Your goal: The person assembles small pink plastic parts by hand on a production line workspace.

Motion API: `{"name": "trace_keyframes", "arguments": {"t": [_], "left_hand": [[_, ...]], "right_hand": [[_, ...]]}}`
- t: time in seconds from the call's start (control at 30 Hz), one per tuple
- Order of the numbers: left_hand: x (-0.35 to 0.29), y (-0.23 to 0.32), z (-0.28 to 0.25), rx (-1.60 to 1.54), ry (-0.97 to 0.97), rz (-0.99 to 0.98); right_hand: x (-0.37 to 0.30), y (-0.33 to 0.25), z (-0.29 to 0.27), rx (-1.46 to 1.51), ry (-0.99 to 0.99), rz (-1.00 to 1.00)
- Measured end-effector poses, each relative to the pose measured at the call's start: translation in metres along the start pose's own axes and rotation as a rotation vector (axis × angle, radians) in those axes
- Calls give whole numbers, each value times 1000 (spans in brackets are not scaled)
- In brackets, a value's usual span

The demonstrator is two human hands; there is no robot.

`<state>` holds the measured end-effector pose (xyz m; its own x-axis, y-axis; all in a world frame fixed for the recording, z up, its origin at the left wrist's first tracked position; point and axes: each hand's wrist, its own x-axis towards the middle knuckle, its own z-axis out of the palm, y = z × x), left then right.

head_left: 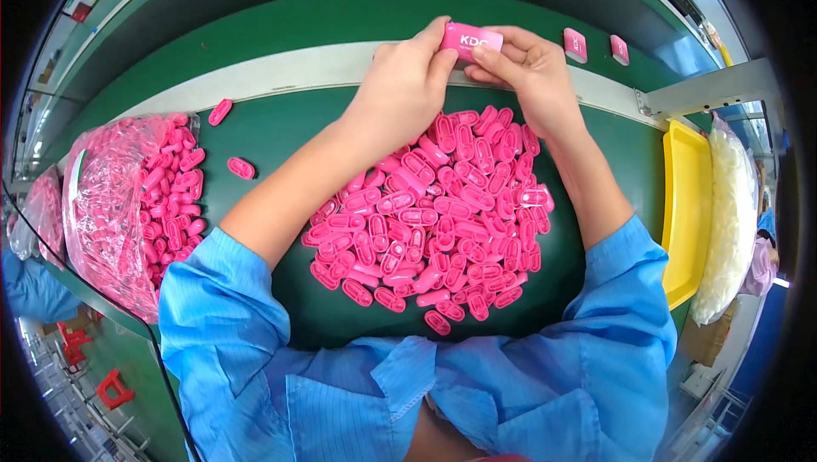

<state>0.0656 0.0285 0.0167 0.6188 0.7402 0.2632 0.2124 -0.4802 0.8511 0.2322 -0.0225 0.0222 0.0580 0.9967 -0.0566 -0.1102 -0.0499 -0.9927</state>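
Above the far edge of the heap, my left hand (408,75) and my right hand (532,79) hold one small pink-and-white printed piece (470,39) between them. It is flat-faced and about finger-long. My left thumb and fingers pinch its left end. The right thumb presses its front face near the right end, with the fingers curled behind. Below the hands, between my forearms, a large heap of pink oval plastic shells (434,215) lies on the green tabletop (289,292). Many of them show hollow insides.
At left, a clear plastic bag (106,198) spills more pink shells. Two loose shells (242,168) lie beside it. Two pink-and-white pieces (575,45) stand beyond the white rail (281,77) at far right. A yellow tray (685,215) and a whitish filled bag (726,228) flank the right edge.
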Motion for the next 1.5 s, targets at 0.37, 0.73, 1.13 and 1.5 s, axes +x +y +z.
{"name": "trace_keyframes", "arguments": {"t": [0.37,0.73,1.13,1.5], "left_hand": [[54,-44,-40,177,91,-229],[-23,12,-49,464,-236,118],[5,5,-21,-32,-73,-122],[29,1,36,-835,-158,-300]], "right_hand": [[7,9,-8,-226,172,-53],[22,8,-106,-1301,523,-616],[-15,2,-29,-277,38,-120],[-45,-19,-61,22,1,-65]]}}
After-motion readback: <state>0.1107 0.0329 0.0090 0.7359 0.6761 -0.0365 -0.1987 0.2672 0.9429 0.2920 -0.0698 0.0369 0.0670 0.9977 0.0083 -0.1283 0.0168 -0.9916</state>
